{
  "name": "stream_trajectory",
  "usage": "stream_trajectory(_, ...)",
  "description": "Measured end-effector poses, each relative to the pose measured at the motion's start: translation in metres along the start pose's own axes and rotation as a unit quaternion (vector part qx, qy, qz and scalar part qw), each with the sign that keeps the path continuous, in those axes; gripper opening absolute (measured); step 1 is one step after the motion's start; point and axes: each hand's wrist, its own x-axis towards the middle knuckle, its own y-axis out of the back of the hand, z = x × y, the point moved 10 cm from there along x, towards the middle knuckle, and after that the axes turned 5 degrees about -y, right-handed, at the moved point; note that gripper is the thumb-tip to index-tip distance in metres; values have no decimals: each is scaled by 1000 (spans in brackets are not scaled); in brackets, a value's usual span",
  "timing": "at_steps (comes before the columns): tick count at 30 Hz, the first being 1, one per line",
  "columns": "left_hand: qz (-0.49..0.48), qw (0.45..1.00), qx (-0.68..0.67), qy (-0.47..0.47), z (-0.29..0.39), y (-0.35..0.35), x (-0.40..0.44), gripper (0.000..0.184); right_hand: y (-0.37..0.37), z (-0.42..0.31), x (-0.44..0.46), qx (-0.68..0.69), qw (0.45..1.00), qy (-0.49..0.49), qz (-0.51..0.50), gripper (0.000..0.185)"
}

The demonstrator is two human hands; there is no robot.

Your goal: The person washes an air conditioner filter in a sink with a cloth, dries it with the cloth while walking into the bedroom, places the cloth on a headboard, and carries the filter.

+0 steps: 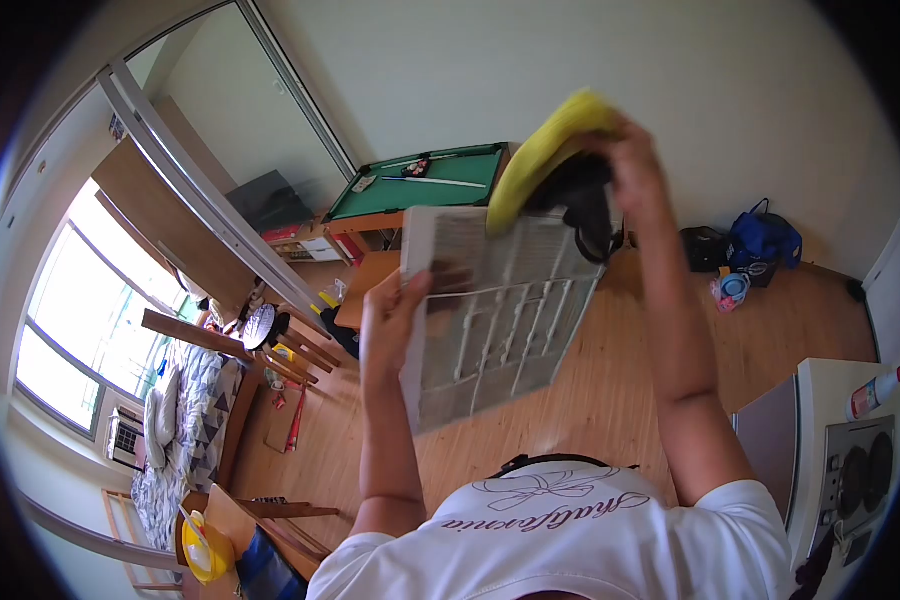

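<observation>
My left hand (392, 318) grips the left edge of a whitish slatted grille panel (500, 345), held tilted in front of my chest. Its surface shows a grid of thin bars and slots. My right hand (632, 168) is raised at the panel's upper right corner, fingers closed on a curved yellow cloth-like piece (540, 155). A black part (575, 195) hangs beneath the yellow piece, over the panel's top. Motion blurs this area, so I cannot tell whether the yellow piece touches the panel.
A small green pool table (425, 182) stands by the wall. Blue and black bags (762, 240) lie on the floor to the right. A cooktop (855, 470) and a bottle (875, 393) are at the right. A bed (185, 430), stool (262, 328) and yellow container (207, 550) are left.
</observation>
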Motion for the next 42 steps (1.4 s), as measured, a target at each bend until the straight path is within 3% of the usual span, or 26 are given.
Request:
stream_trajectory(3, 59, 994, -85, 21, -28, 36, -4, 23, 71, -29, 11, 203, 971, 109, 58, 42)
stream_trajectory(5, 78, 989, -121, 27, -36, 49, -4, 22, 80, -33, -4, 277, 953, 112, 53, 47)
stream_trajectory(7, 88, 992, -92, 23, -29, 54, -5, 22, 82, -12, -25, 254, 958, 98, 94, 57)
stream_trajectory(9, 98, 984, -147, 37, -28, 48, -4, 22, 79, 43, -35, 418, 905, -41, 74, 65)
stream_trajectory(15, 80, 992, -100, 9, -31, 43, 3, 22, 19, 40, -67, 441, 894, -28, -71, 64)
stream_trajectory(17, 59, 993, -98, 4, -13, 11, 7, 21, -25, 32, -64, 253, 958, 23, -135, 66)
stream_trajectory(19, 47, 994, -94, 1, -11, -7, 8, 21, -58, 31, -61, 119, 983, 6, -143, 71)
stream_trajectory(20, 6, 1000, 12, -4, -15, -18, 10, 20, -76, 36, -66, -10, 988, 65, -139, 69)
stream_trajectory(21, -36, 992, 118, -9, -15, -27, 9, 20, -97, 37, -74, -140, 974, 122, -133, 68)
stream_trajectory(22, -22, 975, 221, 11, -14, -23, 6, 16, -104, 36, -75, -140, 975, 119, -129, 68)
stream_trajectory(24, 24, 984, 174, -40, -11, -18, 5, 12, -133, 27, -77, -455, 868, 108, -167, 53)
stream_trajectory(26, 78, 989, 71, -104, -6, -4, 4, 10, -127, 38, -67, -393, 895, 89, -194, 45)
stream_trajectory(27, 77, 989, 70, -103, -4, 1, 2, 10, -126, 47, -64, -328, 915, 68, -224, 37)
stream_trajectory(33, 106, 991, -4, -78, 23, 29, -8, 18, -107, 49, -55, -179, 945, 37, -271, 29)
stream_trajectory(36, 119, 990, -25, -71, 31, 40, -9, 19, -94, 58, -42, -210, 936, 3, -282, 28)
stream_trajectory(40, 110, 992, 1, -67, 20, 52, -5, 20, -76, 57, -32, -257, 930, 27, -260, 25)
stream_trajectory(42, 112, 992, 20, -62, 13, 56, -3, 21, -44, 57, -20, -334, 928, 16, -161, 20)
